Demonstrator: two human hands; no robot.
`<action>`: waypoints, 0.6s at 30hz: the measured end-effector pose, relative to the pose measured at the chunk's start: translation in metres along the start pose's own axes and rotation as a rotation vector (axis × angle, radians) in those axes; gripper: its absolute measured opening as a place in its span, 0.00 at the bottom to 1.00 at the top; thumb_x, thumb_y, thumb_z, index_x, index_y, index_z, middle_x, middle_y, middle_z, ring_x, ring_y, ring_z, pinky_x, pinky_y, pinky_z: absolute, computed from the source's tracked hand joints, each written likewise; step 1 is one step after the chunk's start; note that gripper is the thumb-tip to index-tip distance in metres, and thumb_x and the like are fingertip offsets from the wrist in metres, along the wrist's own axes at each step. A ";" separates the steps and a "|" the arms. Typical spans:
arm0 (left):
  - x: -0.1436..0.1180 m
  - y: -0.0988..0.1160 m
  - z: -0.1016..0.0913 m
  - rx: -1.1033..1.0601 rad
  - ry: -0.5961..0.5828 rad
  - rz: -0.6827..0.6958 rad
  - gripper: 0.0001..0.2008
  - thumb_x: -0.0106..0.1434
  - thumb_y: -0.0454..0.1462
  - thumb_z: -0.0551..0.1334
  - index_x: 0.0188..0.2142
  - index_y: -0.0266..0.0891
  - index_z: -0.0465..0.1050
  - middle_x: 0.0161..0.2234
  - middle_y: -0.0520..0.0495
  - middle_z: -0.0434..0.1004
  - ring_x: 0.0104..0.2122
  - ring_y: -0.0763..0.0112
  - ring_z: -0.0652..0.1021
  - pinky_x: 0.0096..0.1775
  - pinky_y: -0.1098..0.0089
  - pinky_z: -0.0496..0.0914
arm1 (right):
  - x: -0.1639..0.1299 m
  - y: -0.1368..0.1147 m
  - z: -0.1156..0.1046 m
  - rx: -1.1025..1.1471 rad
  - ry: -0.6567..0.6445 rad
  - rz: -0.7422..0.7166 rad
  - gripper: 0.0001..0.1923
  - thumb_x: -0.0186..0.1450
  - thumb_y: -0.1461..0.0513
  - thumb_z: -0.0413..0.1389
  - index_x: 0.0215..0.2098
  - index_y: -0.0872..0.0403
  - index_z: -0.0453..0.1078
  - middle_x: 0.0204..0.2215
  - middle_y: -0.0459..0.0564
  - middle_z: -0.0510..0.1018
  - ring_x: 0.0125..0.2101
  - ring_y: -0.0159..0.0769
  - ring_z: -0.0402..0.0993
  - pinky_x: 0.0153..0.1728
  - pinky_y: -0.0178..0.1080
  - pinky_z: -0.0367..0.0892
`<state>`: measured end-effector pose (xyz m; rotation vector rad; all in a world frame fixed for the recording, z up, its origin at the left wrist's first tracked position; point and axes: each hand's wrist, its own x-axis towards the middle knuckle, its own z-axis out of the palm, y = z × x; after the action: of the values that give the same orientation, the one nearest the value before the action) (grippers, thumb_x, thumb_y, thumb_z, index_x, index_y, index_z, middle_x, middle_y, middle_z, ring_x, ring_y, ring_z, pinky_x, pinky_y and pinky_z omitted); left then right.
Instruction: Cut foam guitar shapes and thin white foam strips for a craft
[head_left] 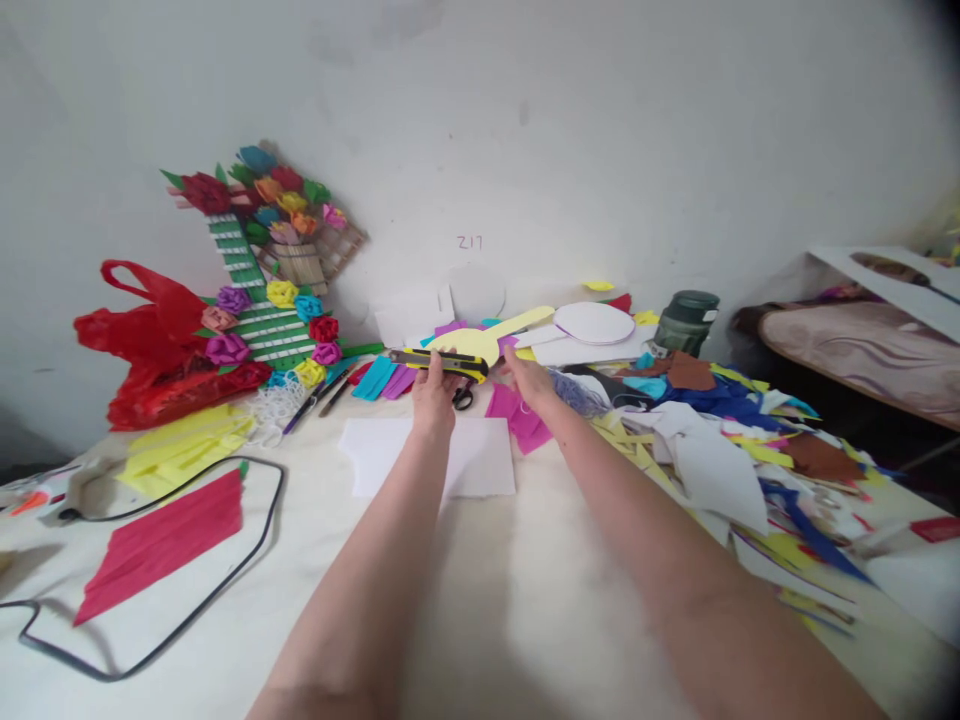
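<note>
While the left hand (435, 395) is gripping a yellow-and-black utility knife (454, 363) out toward the back edge of the table (300, 560), the right hand (531, 385) sits just beside it, fingers loosely spread. Hands are apart, but honestly can't tell if the right one is touching the pale yellow paddle-shaped piece (476, 343) behind the knife. Table's got a smooth off-white covering and runs along a scuffed, plain wall (600, 150) with "217" or maybe "Z17" scrawled on it. Past the right edge there's a low, patterned padded thing (862, 340).

Hard-to-see stuff: a black loop (464, 399), maybe a scissors handle, pokes out by the left hand; some orange-tipped gadget (34, 500) at the left edge is blurry. The near edge doesn't fit in the shot.

Texture-wise, a flat white sheet (480, 460) lies partly under the left forearm, and a flat white oval (595, 323) is near the back edge. Back left corner: crinkly red plastic bag (150, 340) plus a chunky paper-flower craft (281, 330). Front left: ridged red crepe-looking strip (165, 540) inside a bendy black cord (279, 500). Right side's a jumbled scrap heap (720, 440).
</note>
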<state>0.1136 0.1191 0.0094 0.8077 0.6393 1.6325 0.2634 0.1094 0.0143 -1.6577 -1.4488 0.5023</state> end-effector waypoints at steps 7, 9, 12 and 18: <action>-0.010 0.024 -0.021 -0.096 0.052 -0.123 0.18 0.61 0.48 0.54 0.42 0.37 0.69 0.45 0.42 0.74 0.44 0.67 0.75 0.43 0.69 0.70 | -0.015 -0.008 -0.001 -0.600 0.138 -0.479 0.20 0.57 0.60 0.53 0.48 0.57 0.67 0.55 0.57 0.63 0.56 0.45 0.52 0.57 0.50 0.40; -0.016 0.030 -0.021 -0.093 0.062 -0.180 0.19 0.63 0.49 0.51 0.41 0.37 0.70 0.46 0.42 0.73 0.47 0.67 0.73 0.43 0.70 0.69 | -0.025 -0.020 0.011 -0.453 -0.028 -0.509 0.23 0.57 0.61 0.53 0.52 0.54 0.64 0.52 0.53 0.67 0.52 0.40 0.60 0.55 0.44 0.49; -0.027 0.041 -0.018 -0.026 0.060 -0.171 0.20 0.63 0.50 0.49 0.40 0.39 0.71 0.46 0.45 0.73 0.48 0.67 0.72 0.43 0.70 0.69 | -0.046 -0.034 0.034 -0.149 -0.175 -0.503 0.28 0.57 0.57 0.55 0.55 0.51 0.59 0.54 0.50 0.65 0.53 0.38 0.60 0.52 0.40 0.55; -0.062 0.038 -0.014 -0.045 0.012 -0.200 0.15 0.59 0.47 0.56 0.40 0.40 0.71 0.44 0.48 0.74 0.46 0.67 0.72 0.43 0.69 0.68 | -0.085 -0.055 0.066 0.512 -0.200 -0.444 0.34 0.55 0.48 0.54 0.58 0.48 0.56 0.53 0.49 0.66 0.54 0.38 0.60 0.55 0.43 0.55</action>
<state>0.0870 0.0512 0.0194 0.6795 0.6681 1.4659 0.1596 0.0498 0.0021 -0.8734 -1.6066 0.7233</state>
